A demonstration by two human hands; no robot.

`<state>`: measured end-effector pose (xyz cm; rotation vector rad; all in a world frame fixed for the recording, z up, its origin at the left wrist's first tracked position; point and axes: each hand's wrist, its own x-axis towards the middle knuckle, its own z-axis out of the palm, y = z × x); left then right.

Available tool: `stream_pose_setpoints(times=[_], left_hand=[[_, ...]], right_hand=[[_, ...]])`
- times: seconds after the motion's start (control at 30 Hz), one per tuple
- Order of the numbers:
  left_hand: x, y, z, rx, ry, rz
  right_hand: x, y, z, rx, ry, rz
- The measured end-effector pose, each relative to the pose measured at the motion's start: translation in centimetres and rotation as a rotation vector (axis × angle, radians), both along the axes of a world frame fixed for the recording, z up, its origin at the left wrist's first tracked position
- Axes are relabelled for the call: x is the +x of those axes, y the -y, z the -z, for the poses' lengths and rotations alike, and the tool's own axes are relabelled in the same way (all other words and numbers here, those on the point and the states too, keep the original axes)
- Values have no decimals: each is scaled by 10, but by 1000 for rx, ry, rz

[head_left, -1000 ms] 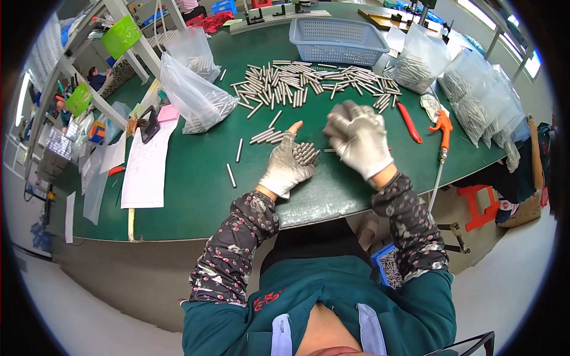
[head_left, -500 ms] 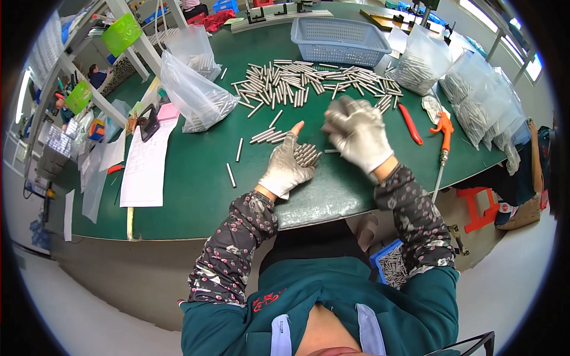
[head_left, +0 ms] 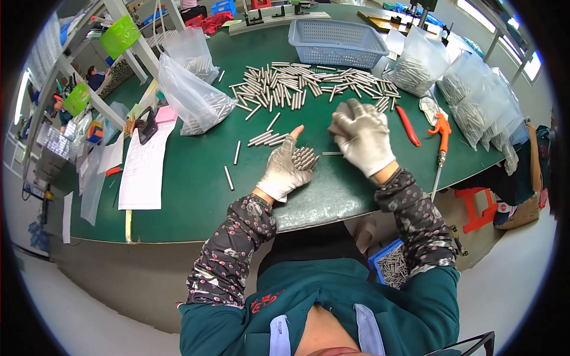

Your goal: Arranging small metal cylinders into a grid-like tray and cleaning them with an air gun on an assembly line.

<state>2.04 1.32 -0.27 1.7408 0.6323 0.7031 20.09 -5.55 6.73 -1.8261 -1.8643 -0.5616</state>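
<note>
My left hand (head_left: 282,170), in a pale work glove, is closed around a bundle of short metal pins (head_left: 304,158), their ends facing up and the thumb sticking out. To its right, my gloved right hand (head_left: 363,136) has its fingers curled in over the table; whatever they hold, if anything, is hidden. A single pin (head_left: 332,153) lies flat between the two hands. Several more pins (head_left: 265,138) rest just beyond my left hand, with two others, one being this pin (head_left: 229,178), to its left. Farther back spreads a large loose pile of pins (head_left: 285,83).
Behind the pile stands a blue plastic basket (head_left: 338,54). Bags of pins sit at left (head_left: 193,98) and right (head_left: 418,65). Red-handled pliers (head_left: 408,126) and an orange air gun (head_left: 440,133) lie right. Paper (head_left: 142,172) and a phone (head_left: 146,124) lie left. A blue bin (head_left: 389,264) is below.
My right hand, blurred before, now shows more sharply, having shifted slightly with its fingers still curled. My left hand keeps the pin bundle in about the same place.
</note>
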Motion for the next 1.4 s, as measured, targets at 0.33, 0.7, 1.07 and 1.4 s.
stream_pose_setpoints(times=[0.33, 0.7, 1.07, 1.4], left_hand=[[2, -2, -1, -38, -13, 16], [-1, 1, -4, 11, -4, -7], [2, -9, 4, 172, -188, -23], [0, -1, -2, 92, 138, 65]], right_hand=[[-12, 14, -7, 87, -219, -321], [-14, 13, 13, -43, -375, -405], [0, 12, 12, -63, -282, 102], [-33, 10, 1, 54, -158, -583]])
